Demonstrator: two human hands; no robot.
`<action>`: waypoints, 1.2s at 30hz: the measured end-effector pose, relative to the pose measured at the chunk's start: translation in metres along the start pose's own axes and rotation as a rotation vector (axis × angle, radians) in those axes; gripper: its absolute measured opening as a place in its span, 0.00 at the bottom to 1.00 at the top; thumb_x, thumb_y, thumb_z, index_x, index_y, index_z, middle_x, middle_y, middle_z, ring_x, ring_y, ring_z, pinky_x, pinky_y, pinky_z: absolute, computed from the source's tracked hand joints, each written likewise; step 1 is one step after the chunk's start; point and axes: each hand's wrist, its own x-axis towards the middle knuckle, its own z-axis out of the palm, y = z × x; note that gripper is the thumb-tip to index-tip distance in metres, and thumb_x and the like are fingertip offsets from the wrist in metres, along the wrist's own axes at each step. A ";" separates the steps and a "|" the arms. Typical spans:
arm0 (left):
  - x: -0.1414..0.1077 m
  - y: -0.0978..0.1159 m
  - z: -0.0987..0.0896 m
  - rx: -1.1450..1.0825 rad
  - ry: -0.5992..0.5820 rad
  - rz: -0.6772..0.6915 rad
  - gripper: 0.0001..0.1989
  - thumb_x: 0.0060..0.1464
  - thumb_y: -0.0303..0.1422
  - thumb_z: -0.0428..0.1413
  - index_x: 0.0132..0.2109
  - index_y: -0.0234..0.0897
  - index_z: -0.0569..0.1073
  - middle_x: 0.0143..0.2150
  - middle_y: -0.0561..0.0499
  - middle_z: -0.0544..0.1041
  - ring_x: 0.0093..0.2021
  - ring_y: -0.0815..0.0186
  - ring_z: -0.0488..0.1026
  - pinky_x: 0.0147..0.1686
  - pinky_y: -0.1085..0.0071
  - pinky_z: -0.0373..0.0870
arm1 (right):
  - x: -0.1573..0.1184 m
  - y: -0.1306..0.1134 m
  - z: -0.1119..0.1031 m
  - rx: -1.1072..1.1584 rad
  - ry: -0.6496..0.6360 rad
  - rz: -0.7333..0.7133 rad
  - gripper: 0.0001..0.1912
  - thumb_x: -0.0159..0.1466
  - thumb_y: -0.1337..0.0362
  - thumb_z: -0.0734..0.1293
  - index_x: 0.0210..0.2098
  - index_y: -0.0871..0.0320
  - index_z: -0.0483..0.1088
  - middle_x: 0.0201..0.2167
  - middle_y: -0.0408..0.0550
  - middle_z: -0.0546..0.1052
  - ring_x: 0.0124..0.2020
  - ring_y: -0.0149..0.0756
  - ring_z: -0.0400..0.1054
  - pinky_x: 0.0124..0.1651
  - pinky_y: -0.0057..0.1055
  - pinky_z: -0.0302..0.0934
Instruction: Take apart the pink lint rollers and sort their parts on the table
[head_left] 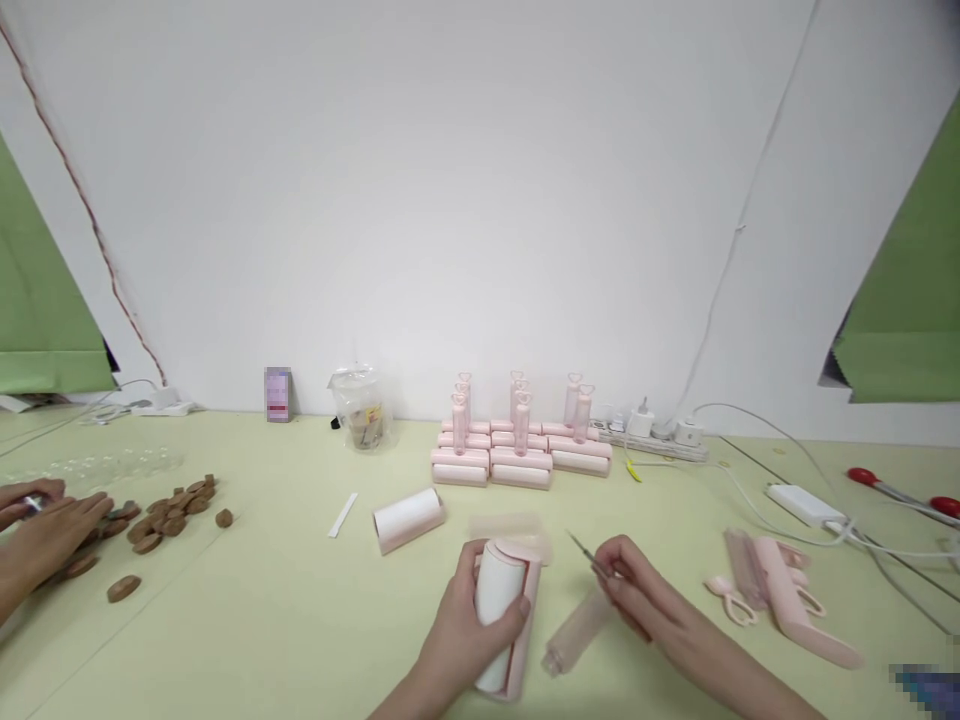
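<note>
My left hand point(476, 635) is wrapped round a lint roller head point(501, 610), a white roll seated in a pale pink shell, held tilted upright above the table. In my right hand point(649, 600), closed fingers pinch a thin pointed metal tool point(585, 550), whose exact kind I cannot make out; its tip points toward the roller head. Beneath that hand lies a translucent pink tube handle point(574, 635). A see-through pale pink piece point(517, 525) rests just behind my left hand. Farther back lies a second roller head point(409, 518), beside a white strip point(343, 515).
Several finished lint rollers point(521, 465) stand in rows by the wall. Loose pink parts point(787, 600), a white adapter point(806, 505), cables and red-handled scissors point(862, 478) lie right. At left, a co-worker's hands point(56, 540) are among brown pieces point(172, 520). A plastic bag point(364, 410) stands behind.
</note>
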 end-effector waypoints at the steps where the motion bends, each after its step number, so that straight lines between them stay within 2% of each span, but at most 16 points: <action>1: -0.001 0.002 0.001 0.034 0.002 0.005 0.16 0.46 0.33 0.53 0.44 0.36 0.62 0.35 0.50 0.71 0.35 0.63 0.67 0.36 0.71 0.63 | -0.004 -0.008 0.005 -0.012 -0.017 -0.035 0.12 0.64 0.55 0.50 0.38 0.52 0.60 0.22 0.38 0.64 0.22 0.28 0.58 0.26 0.22 0.56; 3: -0.003 0.007 0.004 0.078 -0.002 0.015 0.14 0.46 0.32 0.52 0.43 0.37 0.64 0.35 0.50 0.72 0.35 0.63 0.68 0.34 0.71 0.63 | -0.010 -0.019 0.015 -0.075 -0.002 -0.083 0.13 0.64 0.55 0.52 0.43 0.50 0.61 0.24 0.39 0.68 0.23 0.29 0.62 0.28 0.22 0.58; 7: -0.005 0.010 0.006 0.112 -0.008 -0.003 0.16 0.45 0.31 0.51 0.44 0.38 0.64 0.34 0.51 0.73 0.33 0.63 0.69 0.32 0.73 0.63 | -0.015 -0.019 0.023 -0.250 0.144 -0.231 0.12 0.63 0.59 0.54 0.41 0.48 0.66 0.33 0.40 0.75 0.30 0.29 0.69 0.33 0.21 0.61; 10: -0.005 0.009 0.008 0.147 -0.010 -0.029 0.16 0.46 0.32 0.51 0.44 0.39 0.63 0.32 0.52 0.73 0.31 0.64 0.69 0.30 0.73 0.63 | -0.014 -0.013 0.020 -0.403 0.193 -0.368 0.14 0.63 0.63 0.54 0.43 0.49 0.66 0.30 0.42 0.75 0.25 0.29 0.69 0.27 0.21 0.62; 14: -0.005 0.009 0.011 0.189 0.091 0.002 0.15 0.46 0.34 0.51 0.43 0.40 0.64 0.35 0.52 0.73 0.34 0.63 0.69 0.33 0.72 0.64 | -0.014 -0.014 0.019 -0.498 0.236 -0.481 0.16 0.64 0.64 0.53 0.47 0.49 0.65 0.27 0.43 0.76 0.20 0.29 0.69 0.23 0.21 0.61; 17: -0.008 0.011 0.011 0.222 0.085 0.033 0.14 0.46 0.34 0.52 0.43 0.41 0.65 0.37 0.52 0.73 0.35 0.62 0.70 0.33 0.72 0.65 | -0.016 -0.018 0.024 -0.507 0.234 -0.465 0.17 0.64 0.65 0.52 0.49 0.48 0.63 0.31 0.43 0.77 0.23 0.30 0.71 0.24 0.22 0.63; 19: -0.010 0.011 0.011 0.226 0.056 0.051 0.14 0.46 0.34 0.51 0.43 0.42 0.65 0.36 0.52 0.73 0.34 0.63 0.70 0.32 0.72 0.65 | -0.017 -0.018 0.029 -0.523 0.241 -0.441 0.19 0.64 0.65 0.51 0.53 0.49 0.58 0.31 0.43 0.78 0.22 0.31 0.72 0.22 0.22 0.63; 22: -0.011 0.011 0.013 0.215 0.043 0.062 0.13 0.48 0.34 0.51 0.43 0.41 0.65 0.34 0.53 0.73 0.32 0.64 0.70 0.31 0.73 0.65 | -0.016 -0.011 0.038 -0.584 0.262 -0.465 0.23 0.64 0.66 0.49 0.59 0.50 0.50 0.28 0.43 0.77 0.17 0.30 0.70 0.18 0.22 0.61; 28: -0.005 0.010 0.016 0.236 0.065 0.001 0.10 0.50 0.37 0.50 0.39 0.40 0.62 0.31 0.54 0.72 0.28 0.67 0.68 0.27 0.75 0.62 | -0.008 -0.001 0.051 -0.652 0.317 -0.504 0.26 0.63 0.70 0.47 0.61 0.52 0.46 0.23 0.44 0.76 0.16 0.31 0.69 0.18 0.21 0.62; 31: 0.002 0.015 0.019 0.259 0.082 0.004 0.09 0.49 0.38 0.51 0.37 0.41 0.61 0.30 0.54 0.72 0.28 0.66 0.69 0.26 0.75 0.61 | -0.006 -0.002 0.048 -0.648 0.312 -0.466 0.26 0.63 0.69 0.47 0.61 0.53 0.47 0.24 0.45 0.77 0.18 0.32 0.70 0.19 0.22 0.62; 36: 0.021 0.032 0.037 0.303 0.120 0.062 0.10 0.48 0.39 0.52 0.35 0.41 0.60 0.27 0.55 0.71 0.27 0.64 0.70 0.24 0.75 0.59 | -0.006 -0.006 0.026 -0.640 0.315 -0.334 0.25 0.63 0.69 0.46 0.59 0.56 0.51 0.25 0.47 0.77 0.22 0.35 0.72 0.21 0.25 0.62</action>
